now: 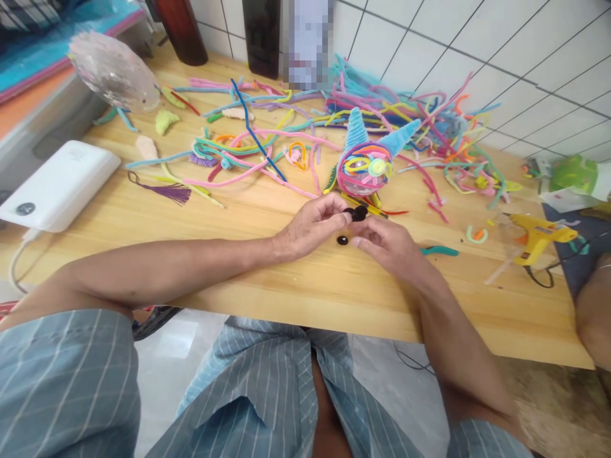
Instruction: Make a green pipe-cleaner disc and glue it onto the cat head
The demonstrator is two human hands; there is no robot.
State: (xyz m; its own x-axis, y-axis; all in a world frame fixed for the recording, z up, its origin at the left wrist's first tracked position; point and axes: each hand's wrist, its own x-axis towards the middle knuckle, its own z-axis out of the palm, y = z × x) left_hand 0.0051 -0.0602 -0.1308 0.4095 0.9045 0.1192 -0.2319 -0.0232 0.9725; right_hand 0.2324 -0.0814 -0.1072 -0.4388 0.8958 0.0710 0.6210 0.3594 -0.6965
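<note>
My left hand (317, 226) pinches a small black piece (358, 213) between thumb and fingers; it looks dark and fuzzy, and its exact kind is unclear. Curled up against the other side of that piece is my right hand (386, 245), its fingertips partly hidden. On the table just below the hands lies a small round black disc (342, 240) with a bright spot on it. Directly beyond them stands a clear ball decorated with coiled pipe cleaners (366, 168), topped by two blue fuzzy horns (357, 130).
Many loose coloured pipe cleaners (267, 137) spread across the back of the wooden table. To the right are teal-handled pliers (439, 250) and a yellow glue gun (534, 235) with a cord. A white power bank (60, 184) sits left. Another person's limb (594, 312) shows at the right edge.
</note>
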